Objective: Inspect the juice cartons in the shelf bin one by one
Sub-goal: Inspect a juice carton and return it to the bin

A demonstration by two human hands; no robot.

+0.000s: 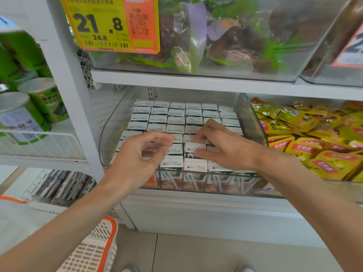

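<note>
A clear plastic shelf bin (110, 134) holds several rows of small juice cartons (174, 119) standing upright, white tops showing. One carton (193, 149) in the second row from the front stands slightly raised above its neighbours. My right hand (222, 146) pinches this carton, thumb on its near edge and fingers on its far side. My left hand (141, 154) hovers over the cartons at the bin's front left, fingers loosely curled and holding nothing.
A bin of yellow snack packets (314, 142) sits to the right. Green cans (25, 114) stand on the left shelf behind a wire rail. Above is a bin of bagged goods with a yellow price tag (110, 24). A white and orange basket (94, 250) is by my legs.
</note>
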